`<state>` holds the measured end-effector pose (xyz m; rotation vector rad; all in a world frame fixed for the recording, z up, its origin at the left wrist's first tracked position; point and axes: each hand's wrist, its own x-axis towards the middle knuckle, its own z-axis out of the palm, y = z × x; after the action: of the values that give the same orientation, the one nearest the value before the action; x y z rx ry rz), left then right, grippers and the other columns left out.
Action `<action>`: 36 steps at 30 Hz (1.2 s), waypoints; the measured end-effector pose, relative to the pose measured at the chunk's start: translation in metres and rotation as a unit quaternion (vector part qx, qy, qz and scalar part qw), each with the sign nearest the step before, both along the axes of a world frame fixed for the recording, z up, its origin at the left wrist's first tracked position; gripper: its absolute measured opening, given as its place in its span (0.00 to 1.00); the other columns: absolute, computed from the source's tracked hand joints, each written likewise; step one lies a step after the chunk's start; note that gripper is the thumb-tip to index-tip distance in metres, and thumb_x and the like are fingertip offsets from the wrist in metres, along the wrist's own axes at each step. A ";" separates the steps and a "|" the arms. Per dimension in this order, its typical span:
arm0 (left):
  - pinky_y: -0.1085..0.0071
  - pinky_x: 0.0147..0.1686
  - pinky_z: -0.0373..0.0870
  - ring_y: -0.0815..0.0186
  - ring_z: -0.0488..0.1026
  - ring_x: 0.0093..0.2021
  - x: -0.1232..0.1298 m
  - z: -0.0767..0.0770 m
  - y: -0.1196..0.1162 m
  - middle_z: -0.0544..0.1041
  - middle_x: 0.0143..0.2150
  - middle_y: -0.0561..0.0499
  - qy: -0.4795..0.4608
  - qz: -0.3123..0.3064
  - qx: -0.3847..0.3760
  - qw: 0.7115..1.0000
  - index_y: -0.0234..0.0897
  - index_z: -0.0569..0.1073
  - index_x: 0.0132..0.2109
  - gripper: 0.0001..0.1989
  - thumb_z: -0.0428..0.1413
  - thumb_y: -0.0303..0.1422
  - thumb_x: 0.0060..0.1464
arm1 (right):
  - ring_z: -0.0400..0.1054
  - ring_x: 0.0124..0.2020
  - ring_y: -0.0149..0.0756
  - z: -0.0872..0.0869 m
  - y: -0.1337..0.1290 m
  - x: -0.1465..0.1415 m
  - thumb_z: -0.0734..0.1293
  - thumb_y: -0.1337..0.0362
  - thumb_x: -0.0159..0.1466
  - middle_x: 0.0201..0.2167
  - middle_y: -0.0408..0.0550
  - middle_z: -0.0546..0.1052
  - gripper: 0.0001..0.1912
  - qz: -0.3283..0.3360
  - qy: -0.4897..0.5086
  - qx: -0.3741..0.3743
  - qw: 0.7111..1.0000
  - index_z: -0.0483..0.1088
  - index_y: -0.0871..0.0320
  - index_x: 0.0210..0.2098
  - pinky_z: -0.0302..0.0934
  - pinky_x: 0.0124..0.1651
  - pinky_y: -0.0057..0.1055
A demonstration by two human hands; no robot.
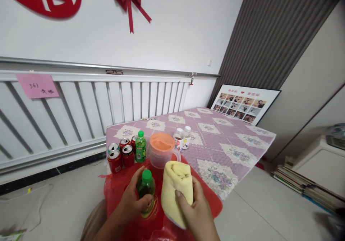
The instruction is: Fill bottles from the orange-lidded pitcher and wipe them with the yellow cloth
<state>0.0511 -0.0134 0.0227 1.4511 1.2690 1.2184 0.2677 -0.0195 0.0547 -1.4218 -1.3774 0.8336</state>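
Note:
My left hand (134, 194) is wrapped around a green-capped plastic bottle (146, 187), which stands upright over the red plastic bag (118, 194). In my right hand (196, 208) is a rolled yellow towel (174, 190), gripped with the thumb in front and the fingers behind. The towel is upright, its coiled end facing up. Just beyond my hands sits a clear plastic jug (159, 158) with an orange lid (162, 142). A second green-capped bottle (140, 147) stands left of the jug. The underside of the held bottle is hard to make out.
Several drink cans (115, 161) cluster at the bed's left corner. Two small white-capped bottles (178, 138) stand behind the jug. A patterned purple cover (215, 144) spreads to the right. A radiator (88, 104) lines the wall, and a photo board (245, 104) leans at the far end.

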 end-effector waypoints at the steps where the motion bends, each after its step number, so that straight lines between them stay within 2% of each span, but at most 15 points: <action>1: 0.56 0.64 0.58 0.51 0.60 0.65 -0.002 -0.001 -0.001 0.61 0.67 0.40 0.000 -0.009 -0.002 1.000 0.35 0.53 0.65 0.41 0.58 0.30 0.44 | 0.72 0.49 0.49 0.002 0.001 -0.004 0.66 0.58 0.58 0.51 0.57 0.76 0.28 -0.016 -0.025 0.023 0.999 0.60 0.57 0.56 0.66 0.50 0.44; 6: 0.53 0.66 0.54 0.51 0.55 0.68 -0.010 -0.018 -0.005 0.56 0.69 0.37 -0.017 -0.033 -0.011 0.999 0.35 0.49 0.66 0.43 0.58 0.28 0.46 | 0.69 0.51 0.46 -0.009 0.005 -0.026 0.64 0.64 0.60 0.50 0.53 0.74 0.22 -0.026 -0.096 0.202 0.974 0.63 0.53 0.55 0.65 0.52 0.44; 8: 0.53 0.66 0.55 0.51 0.56 0.68 -0.009 -0.025 -0.004 0.56 0.69 0.38 -0.029 -0.037 -0.001 0.999 0.36 0.50 0.66 0.43 0.60 0.28 0.46 | 0.66 0.53 0.47 -0.018 0.006 -0.034 0.63 0.67 0.61 0.51 0.53 0.73 0.23 -0.010 -0.129 0.274 0.953 0.62 0.53 0.56 0.63 0.54 0.47; 11: 0.57 0.63 0.60 0.52 0.61 0.65 -0.005 -0.030 -0.002 0.62 0.66 0.40 -0.045 -0.036 0.024 0.998 0.39 0.53 0.65 0.42 0.63 0.30 0.45 | 0.62 0.57 0.48 -0.033 0.007 -0.044 0.62 0.69 0.61 0.56 0.56 0.69 0.28 0.025 -0.169 0.343 0.924 0.57 0.54 0.60 0.60 0.57 0.49; 13: 0.59 0.60 0.66 0.52 0.66 0.61 -0.001 -0.028 -0.002 0.66 0.64 0.41 -0.058 -0.024 0.028 0.998 0.40 0.56 0.63 0.41 0.65 0.32 0.45 | 0.60 0.59 0.48 -0.041 0.005 -0.048 0.61 0.70 0.60 0.58 0.57 0.66 0.28 0.045 -0.193 0.374 0.906 0.57 0.56 0.60 0.59 0.57 0.49; 15: 0.60 0.56 0.70 0.53 0.70 0.58 0.002 -0.026 -0.004 0.69 0.61 0.42 -0.072 -0.004 0.020 0.997 0.41 0.59 0.61 0.34 0.62 0.33 0.48 | 0.60 0.60 0.48 -0.045 0.001 -0.048 0.60 0.71 0.60 0.58 0.55 0.66 0.24 0.060 -0.222 0.399 0.888 0.61 0.54 0.56 0.59 0.57 0.48; 18: 0.60 0.57 0.69 0.54 0.71 0.57 0.001 -0.022 -0.007 0.71 0.60 0.44 -0.069 0.014 -0.003 0.998 0.42 0.63 0.58 0.26 0.57 0.32 0.52 | 0.61 0.59 0.48 -0.051 -0.005 -0.044 0.61 0.71 0.59 0.56 0.52 0.69 0.17 0.078 -0.282 0.417 0.860 0.65 0.52 0.47 0.58 0.56 0.47; 23: 0.55 0.61 0.63 0.52 0.66 0.61 -0.004 -0.010 -0.010 0.69 0.62 0.44 -0.042 -0.003 -0.017 0.999 0.44 0.62 0.60 0.31 0.60 0.33 0.49 | 0.67 0.54 0.50 -0.068 -0.009 -0.028 0.65 0.62 0.60 0.52 0.48 0.76 0.08 0.134 -0.362 0.404 0.829 0.70 0.50 0.39 0.59 0.53 0.46; 26: 0.55 0.60 0.65 0.51 0.67 0.60 -0.003 -0.003 -0.008 0.70 0.61 0.42 -0.039 -0.012 -0.021 0.999 0.40 0.63 0.60 0.32 0.61 0.33 0.47 | 0.70 0.52 0.48 -0.072 -0.009 -0.020 0.67 0.60 0.60 0.50 0.46 0.78 0.09 0.154 -0.333 0.385 0.847 0.71 0.49 0.40 0.62 0.52 0.43; 29: 0.57 0.60 0.65 0.51 0.68 0.60 -0.003 -0.007 -0.004 0.70 0.60 0.42 -0.028 -0.017 -0.011 0.999 0.39 0.61 0.61 0.37 0.64 0.31 0.43 | 0.70 0.53 0.49 -0.067 -0.014 -0.019 0.66 0.60 0.60 0.51 0.49 0.77 0.18 0.153 -0.236 0.327 0.902 0.69 0.49 0.50 0.64 0.53 0.43; 32: 0.55 0.62 0.62 0.51 0.66 0.61 -0.006 -0.016 -0.002 0.69 0.61 0.41 -0.001 -0.015 0.003 1.000 0.38 0.59 0.62 0.38 0.62 0.27 0.43 | 0.70 0.53 0.50 -0.050 -0.019 -0.023 0.64 0.60 0.62 0.54 0.56 0.74 0.27 0.047 -0.098 0.210 0.972 0.59 0.53 0.60 0.65 0.53 0.43; 34: 0.54 0.62 0.61 0.51 0.65 0.61 -0.008 -0.019 -0.002 0.68 0.62 0.41 0.008 -0.017 0.003 1.000 0.38 0.58 0.62 0.38 0.60 0.25 0.44 | 0.68 0.55 0.51 -0.033 -0.019 -0.028 0.63 0.59 0.63 0.55 0.59 0.72 0.28 -0.015 -0.030 0.126 0.991 0.57 0.57 0.61 0.64 0.54 0.44; 36: 0.55 0.61 0.63 0.52 0.66 0.60 -0.008 -0.016 -0.003 0.68 0.61 0.41 0.010 -0.025 0.001 1.000 0.39 0.58 0.62 0.37 0.61 0.26 0.45 | 0.66 0.58 0.50 -0.017 -0.016 -0.033 0.63 0.56 0.63 0.57 0.59 0.71 0.29 0.015 0.027 0.047 0.998 0.57 0.58 0.61 0.62 0.57 0.43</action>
<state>0.0432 -0.0159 0.0063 1.4914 1.2383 1.1737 0.2350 -0.0353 0.0379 -1.3011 -1.3818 0.8095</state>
